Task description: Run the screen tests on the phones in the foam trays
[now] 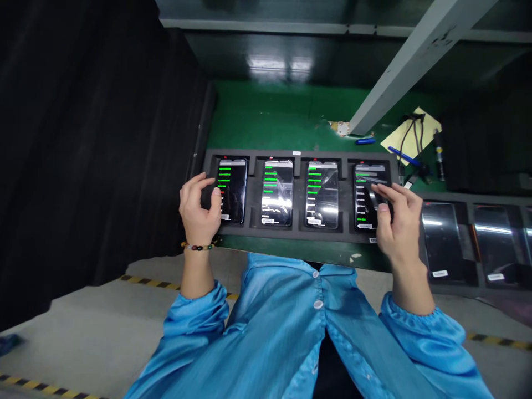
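Observation:
A dark foam tray (257, 231) holds several phones with lit screens showing green and white text lines. My left hand (200, 208), with a bead bracelet at the wrist, is at the tray's left end beside the leftmost phone (235, 191); its fingers are apart and hold nothing. Over the right edge of the rightmost lit phone (363, 191) hovers my right hand (397, 219), thumb and fingers apart, nothing between them. Between the hands lie two more lit phones, one left of centre (277, 194) and one right of centre (322, 194).
At the right, a second tray (467, 246) holds phones with dark screens. Behind are a yellow paper (409, 138) with cables, a blue pen (403, 156), a blue cap (366, 142) and a black marker (439, 155). A slanted grey post (407, 66) meets the green table (266, 119).

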